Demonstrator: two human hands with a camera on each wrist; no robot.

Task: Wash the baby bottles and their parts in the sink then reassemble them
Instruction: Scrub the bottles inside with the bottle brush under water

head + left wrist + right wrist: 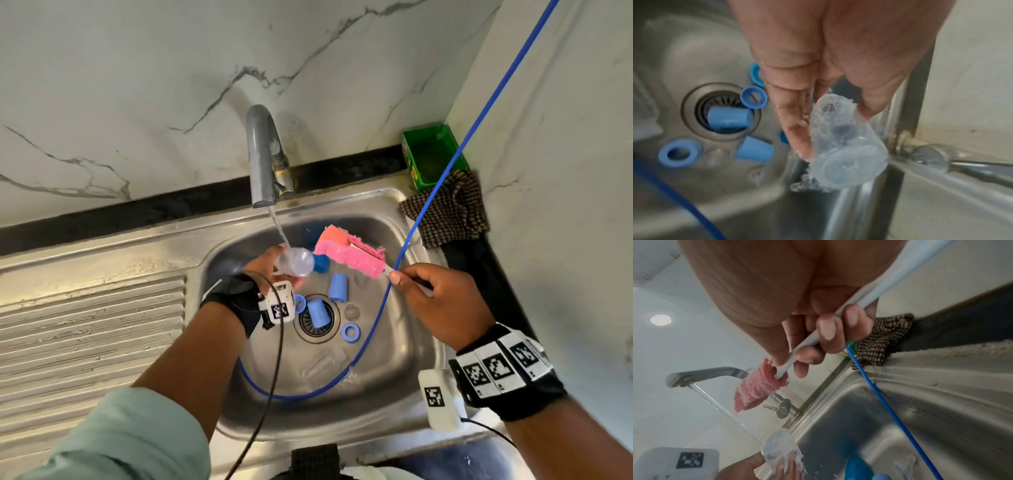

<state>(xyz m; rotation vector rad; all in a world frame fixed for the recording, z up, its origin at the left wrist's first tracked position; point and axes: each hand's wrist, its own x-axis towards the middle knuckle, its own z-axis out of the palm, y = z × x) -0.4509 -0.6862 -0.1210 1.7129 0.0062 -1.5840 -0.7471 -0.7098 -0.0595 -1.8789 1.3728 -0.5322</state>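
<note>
Over the sink, by view:

Head view / left hand (270,265): fingers wrapped round a clear baby bottle (295,263), held directly under the tap (262,156) stream, presumably so the water runs over it for a rinse.
Head view / bottle axis: lying roughly level, long axis left to right, rounded end toward the brush. Which end is the mouth, I cannot tell from this view.
Head view / right hand (442,301): closed round the white handle of a pink sponge bottle brush (349,255). Sponge head is just beside the bottle, not inside it; looks staged for scrubbing.
Head view / sink (394,404): blue caps (338,287) and a blue ring (350,331) lie loose around the drain, one cap on the strainer. Likely waiting their turn.

Left wrist view / grip: fingers (795,129) on one side of the bottle, thumb on the other, clamped on it. Water is splashing off the closed base, which faces the camera and tilts down.
Left wrist view / parts: blue rings and caps sit near the drain (719,112), well apart from the held bottle.

Right wrist view / grip: fingers curled tight round the brush handle (807,344), pink head pointing toward the tap stream.
Right wrist view / bottle: low in frame, in the stream, below the brush head and apart from it.

Stage (judgement): washing underway, reassembly not started.
</note>
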